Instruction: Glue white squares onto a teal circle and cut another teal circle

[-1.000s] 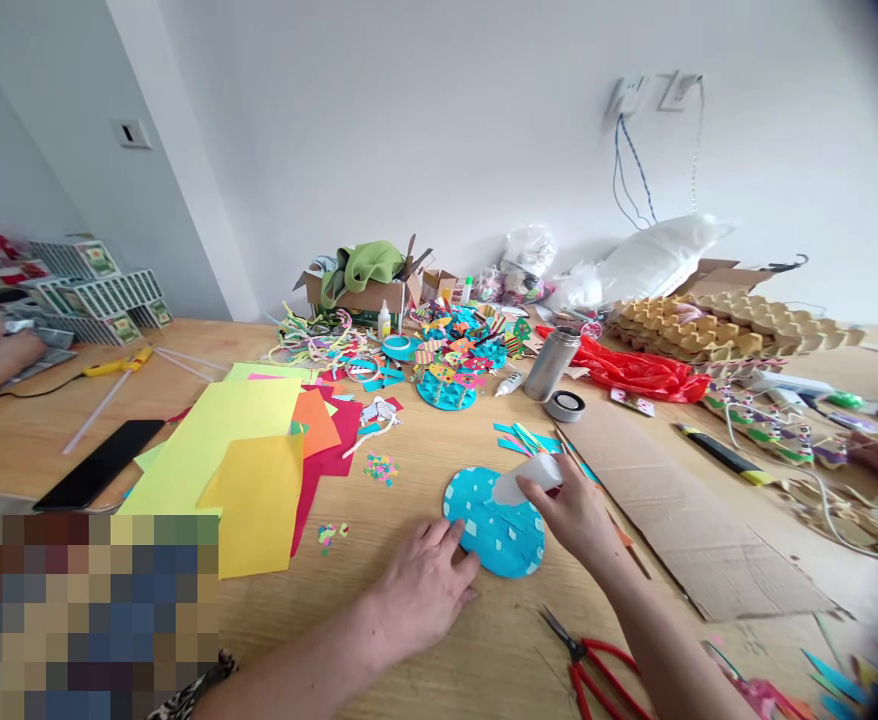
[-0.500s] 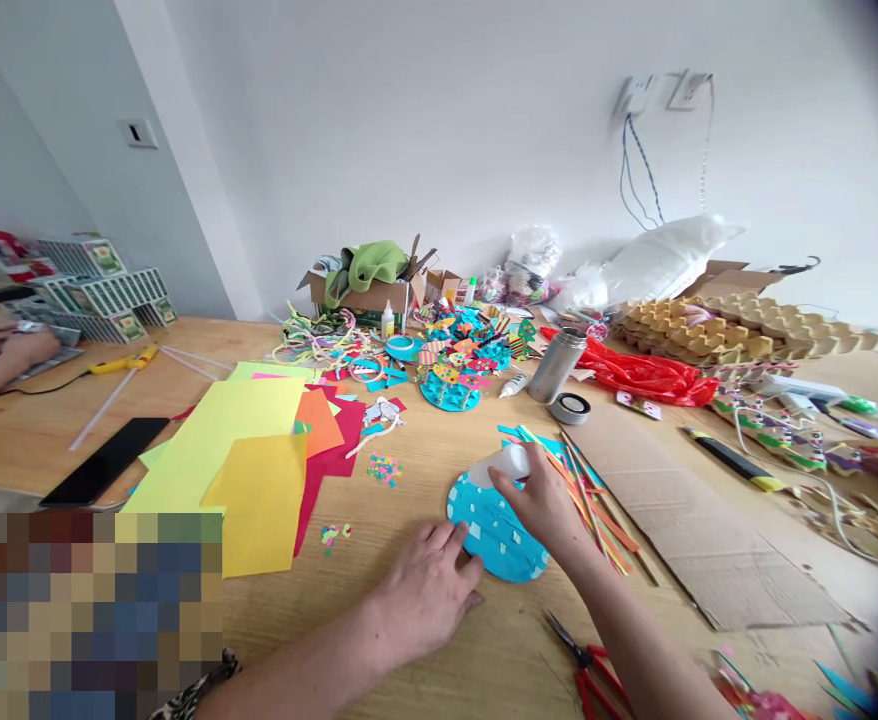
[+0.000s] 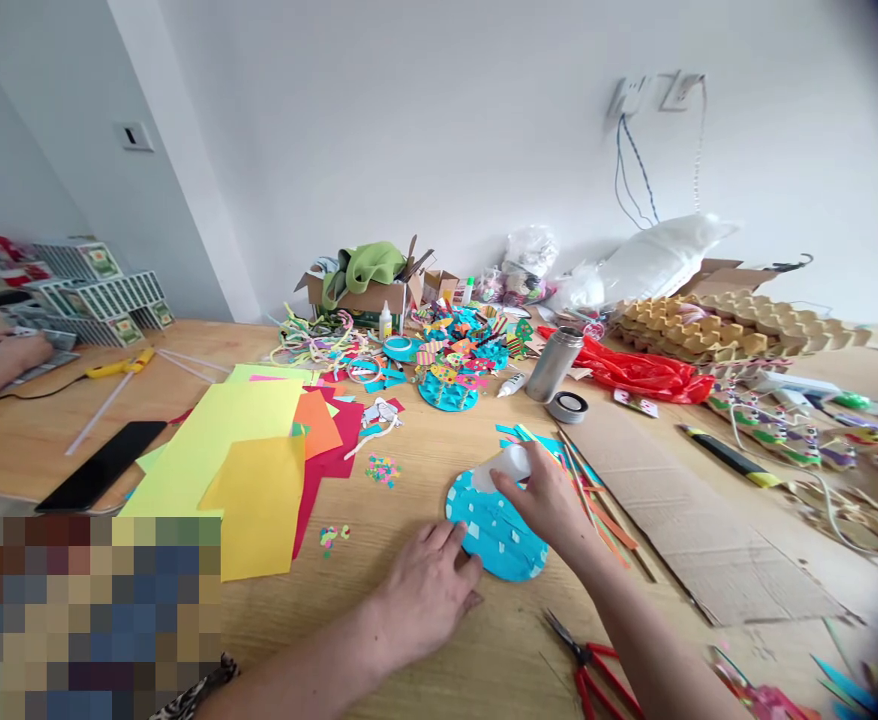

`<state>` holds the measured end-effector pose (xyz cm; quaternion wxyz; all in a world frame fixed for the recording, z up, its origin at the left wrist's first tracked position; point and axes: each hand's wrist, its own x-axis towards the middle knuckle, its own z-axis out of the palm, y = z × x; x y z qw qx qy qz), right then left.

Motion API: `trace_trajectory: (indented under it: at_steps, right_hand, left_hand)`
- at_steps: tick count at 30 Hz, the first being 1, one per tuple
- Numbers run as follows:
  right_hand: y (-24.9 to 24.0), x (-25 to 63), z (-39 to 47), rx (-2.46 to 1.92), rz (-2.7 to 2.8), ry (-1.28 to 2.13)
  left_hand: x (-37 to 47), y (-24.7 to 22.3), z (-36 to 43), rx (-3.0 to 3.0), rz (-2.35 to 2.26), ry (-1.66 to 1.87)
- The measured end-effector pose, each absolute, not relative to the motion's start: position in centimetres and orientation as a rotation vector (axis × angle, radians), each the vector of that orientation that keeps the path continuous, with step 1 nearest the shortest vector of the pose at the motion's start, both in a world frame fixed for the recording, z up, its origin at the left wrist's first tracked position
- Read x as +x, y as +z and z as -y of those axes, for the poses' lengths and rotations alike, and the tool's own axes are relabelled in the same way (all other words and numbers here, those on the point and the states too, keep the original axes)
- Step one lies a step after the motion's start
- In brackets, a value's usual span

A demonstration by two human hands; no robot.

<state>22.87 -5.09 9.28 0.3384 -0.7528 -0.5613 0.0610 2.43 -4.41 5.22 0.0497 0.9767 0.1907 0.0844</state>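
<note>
A round blue piece with pale square patches (image 3: 500, 535) lies flat on the wooden table. My right hand (image 3: 548, 495) is closed on a whitish, semi-clear roll (image 3: 512, 463) at the upper edge of the blue piece. My left hand (image 3: 431, 580) lies beside the piece, its fingertips at the left edge and its fingers a little apart, with nothing seen in it. Colored paper strips (image 3: 596, 500) and thin sticks lie just right of my right hand.
Red-handled pliers (image 3: 583, 655) lie near the front edge. Yellow paper (image 3: 259, 500) is stacked left, by a black phone (image 3: 101, 465). Cardboard (image 3: 694, 520) and a cutter (image 3: 731, 457) lie right. A steel flask (image 3: 555, 365) stands behind. Another person's hands (image 3: 15, 355) are far left.
The whole view has shifted slightly. My right hand and the roll stay at nearly the same place on the blue piece, and my left hand has not visibly moved.
</note>
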Motion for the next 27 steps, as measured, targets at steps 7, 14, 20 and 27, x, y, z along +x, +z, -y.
trace_trajectory:
  at_steps: [7, 14, 20, 27]
  right_hand:
    - [10.2, 24.9, 7.0, -2.01, 1.441, 0.203]
    - [10.9, 24.3, 7.8, -1.999, 1.471, 0.3]
    - [10.1, 21.6, 6.4, -1.89, 1.502, 0.297]
    - [10.0, 21.0, 6.0, -1.887, 1.612, 0.271]
  left_hand:
    - [2.5, 5.3, 4.4, 2.97, -0.581, 0.243]
    - [2.7, 5.2, 4.7, 2.951, -0.623, 0.283]
    - [2.7, 5.8, 4.8, 2.933, -0.619, 0.253]
    - [2.6, 5.7, 4.7, 2.965, -0.609, 0.258]
